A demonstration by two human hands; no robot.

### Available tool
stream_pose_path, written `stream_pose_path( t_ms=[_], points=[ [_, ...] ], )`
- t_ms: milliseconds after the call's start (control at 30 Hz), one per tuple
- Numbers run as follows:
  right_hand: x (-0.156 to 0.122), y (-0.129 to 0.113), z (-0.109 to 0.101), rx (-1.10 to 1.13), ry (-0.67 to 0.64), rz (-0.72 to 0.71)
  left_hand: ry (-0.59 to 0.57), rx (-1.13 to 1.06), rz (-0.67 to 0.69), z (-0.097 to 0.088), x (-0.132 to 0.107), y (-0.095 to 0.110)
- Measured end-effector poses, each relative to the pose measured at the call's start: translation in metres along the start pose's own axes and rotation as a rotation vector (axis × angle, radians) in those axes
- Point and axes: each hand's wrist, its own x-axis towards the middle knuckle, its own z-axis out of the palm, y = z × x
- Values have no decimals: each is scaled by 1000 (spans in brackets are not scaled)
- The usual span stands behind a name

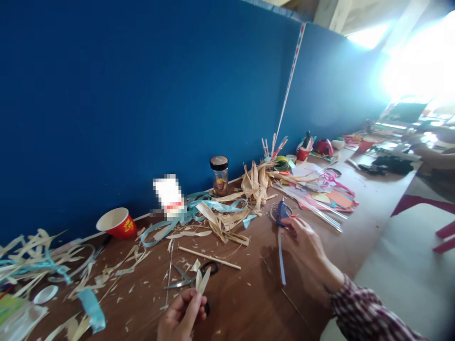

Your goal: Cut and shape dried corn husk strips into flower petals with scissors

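Observation:
My left hand (183, 315) is low at the front edge, fingers pinched on a small pale corn-husk strip (202, 281) that stands up from them. Just beyond it lie black-handled scissors (190, 275) and a thin wooden stick (209, 257). My right hand (307, 246), in a plaid sleeve, reaches out over the brown table (256, 293) and touches a blue glue gun (282, 212) with its fingertips; whether it grips the gun is unclear. A blue ribbon strip (281, 258) lies under that hand.
Corn husk piles (254, 182), light-blue ribbon (185, 215), a red paper cup (117, 222) on its side and a dark-lidded glass jar (220, 176) line the blue partition (142, 94). Coloured paper and pink scissors (330, 180) lie further right. Another person's arm (432, 158) rests far right.

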Motion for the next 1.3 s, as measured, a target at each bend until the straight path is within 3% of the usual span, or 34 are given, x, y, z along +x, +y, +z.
stream_pose_path(
  t_ms=[67, 133, 267, 333, 433, 667, 833, 933, 1100, 1300],
  points=[
    [-4, 3, -5, 48, -41, 30, -78, -98, -76, 1, -1, 0],
    [-16, -15, 2, 241, -145, 79, -123, -174, -120, 2, -3, -1],
    [-46, -88, 38, 598, -481, 44, -120, -162, -35, 3, -6, -3],
    [-54, -120, 56, 710, -617, -37, -179, -110, 52, 2, -4, -6],
    [-56, -142, 75, 680, -588, -111, -253, -47, 110, -3, 1, -10],
    [-53, -140, 87, 562, -598, -196, -199, -92, 86, -4, 2, -6],
    [-46, -140, 90, 589, -633, -232, -189, -9, 116, -1, 3, 5],
    [-34, -137, 94, 547, -540, -214, -97, -90, 131, -1, 7, 7],
    [-9, -130, 103, 244, -426, -299, 90, -233, 132, -8, 14, 2],
    [-1, -144, 123, 208, -511, -405, 15, -195, 157, -9, 14, -5]
  ],
)
